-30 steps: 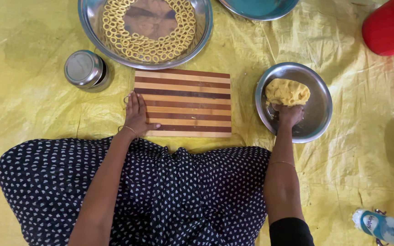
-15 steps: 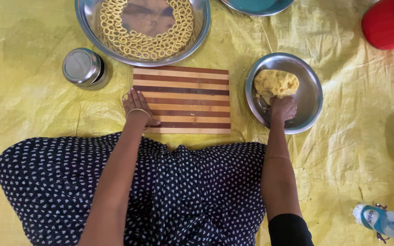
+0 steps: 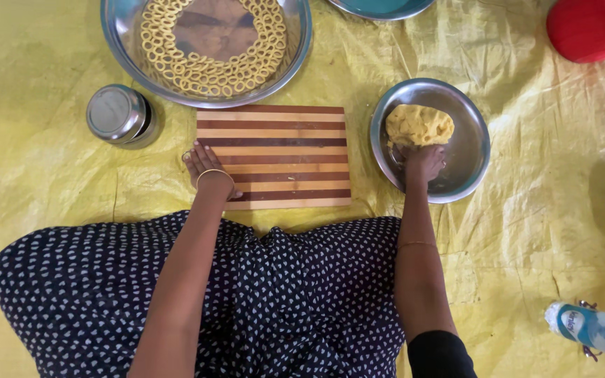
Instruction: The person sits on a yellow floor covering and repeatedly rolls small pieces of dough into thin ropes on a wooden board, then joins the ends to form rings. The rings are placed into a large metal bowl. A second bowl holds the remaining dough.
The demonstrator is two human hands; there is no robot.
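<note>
1. Two bare hands work over a crumpled yellow plastic sheet (image 3: pixel 50 182): the right hand (image 3: pixel 425 162) reaches into a round steel plate (image 3: pixel 472 150), fingers curled and pressing the near edge of a lump of yellow dough (image 3: pixel 419 124) that sits in the plate's far half.
2. Fingertips are buried under the dough, so whether they pinch a piece cannot be told.
3. Flat and spread, the left hand (image 3: pixel 204 162) rests on the left edge of a striped wooden cutting board (image 3: pixel 281 157), holding nothing.
4. Beyond the board, a wide steel tray of pale dough rings (image 3: pixel 215 45) is cut off at the far edge.
5. Left of the board stands a small lidded steel tin (image 3: pixel 115 114).
</note>
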